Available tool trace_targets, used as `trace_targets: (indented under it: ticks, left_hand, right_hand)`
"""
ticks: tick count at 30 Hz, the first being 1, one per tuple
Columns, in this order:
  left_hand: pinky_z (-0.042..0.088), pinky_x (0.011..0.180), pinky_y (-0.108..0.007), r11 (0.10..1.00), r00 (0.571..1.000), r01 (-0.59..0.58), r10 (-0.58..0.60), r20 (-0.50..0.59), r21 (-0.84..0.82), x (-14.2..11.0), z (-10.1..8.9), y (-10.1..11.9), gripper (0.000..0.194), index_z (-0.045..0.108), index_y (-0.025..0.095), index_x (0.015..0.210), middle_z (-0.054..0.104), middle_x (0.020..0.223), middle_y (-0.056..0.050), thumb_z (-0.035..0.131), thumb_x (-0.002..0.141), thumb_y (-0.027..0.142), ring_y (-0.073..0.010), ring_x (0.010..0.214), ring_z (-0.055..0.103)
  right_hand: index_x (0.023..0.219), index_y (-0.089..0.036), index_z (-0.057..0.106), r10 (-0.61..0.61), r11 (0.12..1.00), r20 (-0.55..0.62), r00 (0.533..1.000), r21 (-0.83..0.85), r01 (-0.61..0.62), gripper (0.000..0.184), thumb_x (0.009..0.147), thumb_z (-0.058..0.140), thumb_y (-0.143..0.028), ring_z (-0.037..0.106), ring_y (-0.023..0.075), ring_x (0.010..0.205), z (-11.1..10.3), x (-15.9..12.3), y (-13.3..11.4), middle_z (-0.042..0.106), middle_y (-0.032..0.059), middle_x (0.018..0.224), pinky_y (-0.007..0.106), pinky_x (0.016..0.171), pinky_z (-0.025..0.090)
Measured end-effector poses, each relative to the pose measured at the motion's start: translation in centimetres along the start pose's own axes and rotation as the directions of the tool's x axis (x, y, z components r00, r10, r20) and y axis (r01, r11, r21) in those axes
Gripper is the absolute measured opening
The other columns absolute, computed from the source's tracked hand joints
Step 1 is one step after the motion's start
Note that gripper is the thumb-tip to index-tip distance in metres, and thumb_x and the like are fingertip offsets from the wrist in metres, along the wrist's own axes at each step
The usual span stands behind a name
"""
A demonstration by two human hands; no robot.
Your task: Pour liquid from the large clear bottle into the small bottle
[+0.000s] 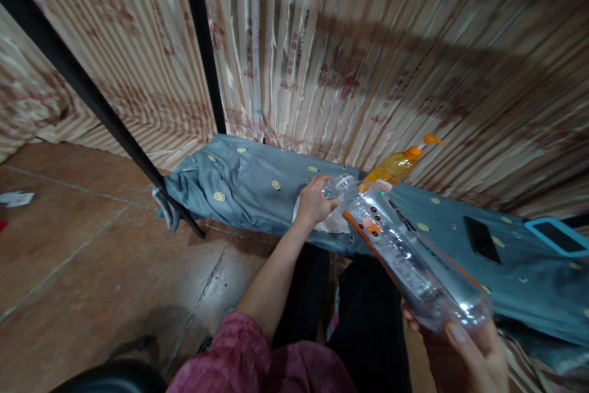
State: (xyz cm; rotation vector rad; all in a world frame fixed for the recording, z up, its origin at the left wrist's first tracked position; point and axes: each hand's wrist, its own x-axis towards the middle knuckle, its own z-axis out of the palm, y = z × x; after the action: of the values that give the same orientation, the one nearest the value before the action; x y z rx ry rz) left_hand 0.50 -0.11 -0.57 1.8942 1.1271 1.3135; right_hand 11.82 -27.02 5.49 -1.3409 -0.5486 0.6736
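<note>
A large clear plastic bottle (414, 258) with an orange-edged label lies slanted across the view between my hands. My right hand (464, 350) grips it near its base, at the lower right. At the other end my left hand (315, 200) has its fingers closed at the narrow neck, partly hidden by the clear plastic. A white cloth or paper (335, 223) lies below my left hand on the covered bench. Just behind the bottle's neck stands a pump bottle (393, 166) of yellow liquid with an orange pump top, its lower part hidden.
The narrow bench has a grey-green cover (257, 187) with yellow motifs. A dark phone (481, 240) and a blue-framed device (559, 236) lie on its right part. Black poles (202, 43) rise at the left. Striped sheeting (299, 62) hangs behind; brown tiles (92, 246) cover the floor.
</note>
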Motion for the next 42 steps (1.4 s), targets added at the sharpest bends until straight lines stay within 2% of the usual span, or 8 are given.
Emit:
trace_targets:
  ticks: [4,8,17,23,27,32,36,42]
  left_hand:
    - [0.056,0.102,-0.039,1.000,1.000,-0.004,0.004,-0.007,-0.003,0.0,0.1,-0.1,0.044,0.066,0.021,0.110,0.074,0.115,-0.008,0.085,0.071,0.016,-0.0265,0.112,0.070]
    - [0.056,0.100,-0.039,1.000,1.000,-0.015,0.015,-0.013,0.001,0.0,0.1,-0.2,0.042,0.066,0.018,0.109,0.074,0.114,-0.010,0.084,0.071,0.016,-0.0268,0.109,0.071]
    - [0.057,0.098,-0.037,1.000,1.000,0.012,-0.012,-0.012,-0.028,-0.1,0.1,0.0,0.039,0.068,0.020,0.106,0.075,0.110,-0.007,0.083,0.070,0.014,-0.0244,0.106,0.072]
    - [0.057,0.098,-0.037,0.999,1.000,0.020,-0.020,-0.004,-0.043,-0.2,-0.2,0.1,0.038,0.069,0.019,0.107,0.075,0.109,-0.007,0.081,0.072,0.014,-0.0240,0.104,0.072]
    - [0.056,0.099,-0.036,0.999,1.000,0.028,-0.028,0.006,-0.043,-0.2,-0.6,0.4,0.039,0.069,0.019,0.106,0.075,0.109,-0.006,0.080,0.070,0.011,-0.0232,0.105,0.072]
    - [0.057,0.098,-0.036,0.999,0.999,0.036,-0.036,0.008,-0.029,-0.1,-0.7,0.4,0.038,0.069,0.019,0.105,0.075,0.108,-0.005,0.078,0.070,0.008,-0.0230,0.105,0.072]
    - [0.057,0.099,-0.037,0.999,0.999,0.042,-0.042,0.010,-0.022,-0.1,-0.7,0.3,0.041,0.069,0.017,0.108,0.075,0.110,-0.007,0.078,0.069,0.008,-0.0237,0.105,0.072]
    - [0.057,0.097,-0.036,0.999,0.999,0.047,-0.047,0.023,-0.021,-0.1,-0.8,0.3,0.039,0.070,0.017,0.106,0.076,0.109,-0.006,0.076,0.070,0.005,-0.0232,0.105,0.072]
  right_hand:
    - [0.149,-0.024,0.051,0.031,0.999,-0.030,0.999,-0.013,-0.031,0.078,0.080,0.082,-0.041,0.067,0.0233,0.068,0.2,-0.3,-0.3,0.074,0.0036,0.084,0.035,0.065,0.051]
    - [0.141,-0.025,0.058,0.038,0.999,-0.044,0.998,-0.007,-0.039,0.070,0.078,0.085,-0.041,0.068,0.0213,0.071,-0.1,-0.3,-0.2,0.074,0.0044,0.089,0.032,0.066,0.053]
    - [0.135,-0.026,0.062,0.035,0.998,0.053,0.998,0.041,-0.037,0.068,0.074,0.088,-0.036,0.073,0.0259,0.075,-3.5,0.9,1.8,0.076,0.0104,0.095,0.036,0.066,0.060]
    - [0.132,-0.025,0.064,0.039,0.999,0.003,0.999,0.032,-0.039,0.057,0.081,0.083,-0.041,0.071,0.0234,0.075,-1.3,-0.6,0.1,0.076,0.0096,0.099,0.033,0.064,0.057]
    - [0.132,-0.024,0.063,0.038,0.999,0.015,0.999,0.019,-0.038,0.053,0.085,0.079,-0.043,0.070,0.0234,0.075,-0.2,-1.2,-0.9,0.075,0.0086,0.094,0.033,0.064,0.056]
    - [0.142,-0.025,0.059,0.085,0.995,-0.009,0.996,0.057,-0.084,0.063,0.085,0.080,-0.040,0.072,0.0217,0.076,-0.8,-1.0,-0.5,0.076,0.0076,0.097,0.030,0.067,0.057]
    - [0.149,-0.027,0.052,0.105,0.993,0.038,0.994,0.057,-0.107,0.082,0.076,0.088,-0.038,0.073,0.0269,0.075,-1.8,-0.5,0.2,0.077,0.0097,0.101,0.036,0.065,0.060]
    - [0.145,-0.027,0.054,0.094,0.993,-0.016,0.995,0.074,-0.093,0.074,0.079,0.086,-0.040,0.072,0.0237,0.071,-1.7,-0.5,0.6,0.076,0.0068,0.094,0.034,0.064,0.059]
